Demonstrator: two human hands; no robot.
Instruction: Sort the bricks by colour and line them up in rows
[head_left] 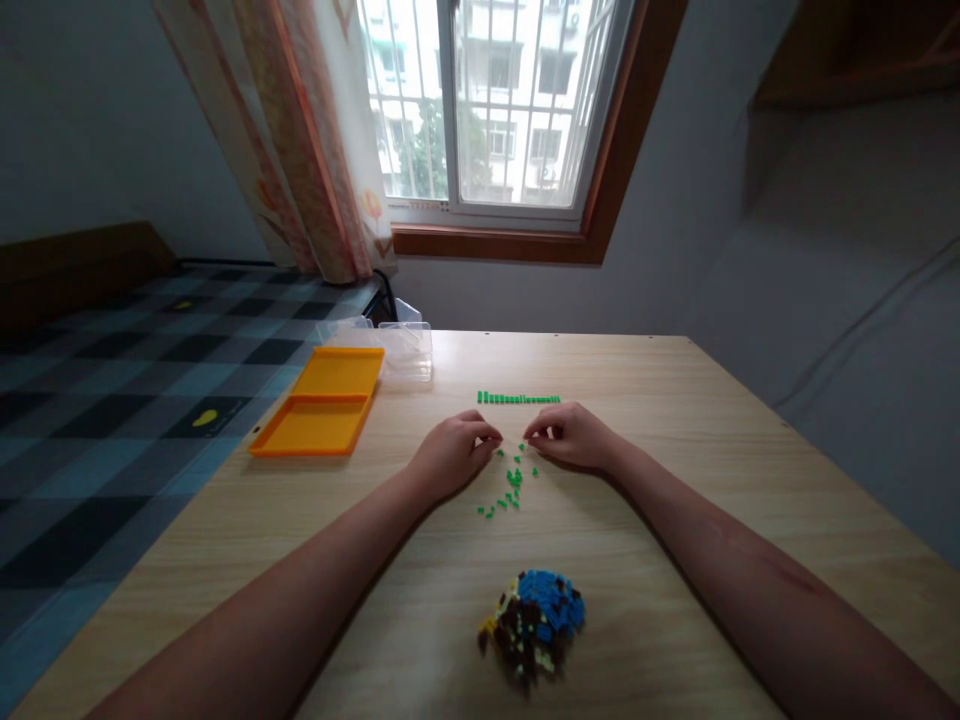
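Pieces (514, 479), green, mostly just nearside of fingers (486, 432).

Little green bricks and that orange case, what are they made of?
The green bricks look like hard plastic: blocky and evenly bright, though too small to judge their shine. The orange case seems plastic too, probably smooth and matte, with thin raised rims and even colour.

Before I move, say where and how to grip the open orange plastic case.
Probably the nearer half's raised right rim, from the right: the open orange plastic case lies flat, that rim faces the left hand, and the case's left corner sits by the edge of the pale wooden table.
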